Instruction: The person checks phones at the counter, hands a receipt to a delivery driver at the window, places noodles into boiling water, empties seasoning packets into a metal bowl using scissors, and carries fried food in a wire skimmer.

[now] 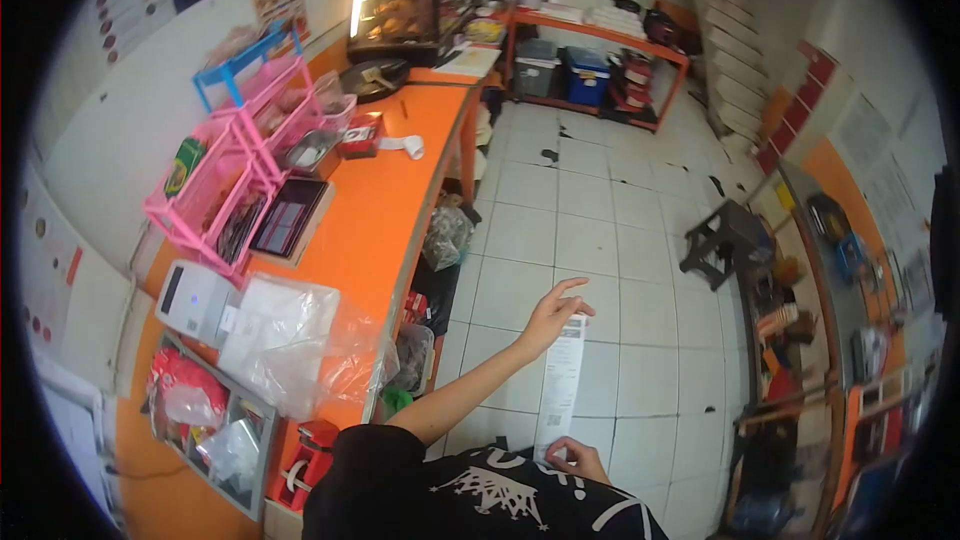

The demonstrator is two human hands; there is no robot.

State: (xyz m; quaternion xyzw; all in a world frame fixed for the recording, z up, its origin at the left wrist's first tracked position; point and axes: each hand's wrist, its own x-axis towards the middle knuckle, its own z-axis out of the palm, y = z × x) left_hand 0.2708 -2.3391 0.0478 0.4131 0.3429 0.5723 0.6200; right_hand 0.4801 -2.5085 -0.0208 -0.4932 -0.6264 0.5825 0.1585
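A long printed paper receipt hangs stretched out in front of my body, over the tiled floor. Its top end is pinched in my left hand, with the index finger sticking out past the paper. Near the bottom end, close to my black shirt, my right hand has its thumb and fingers closed on the receipt's edge. Lines of print and a square code show on the paper, too small to read.
An orange counter runs along the left, bearing pink baskets, a tablet, a white printer and plastic bags. A dark stool stands on the right, before shelves. A lit food warmer sits at the back.
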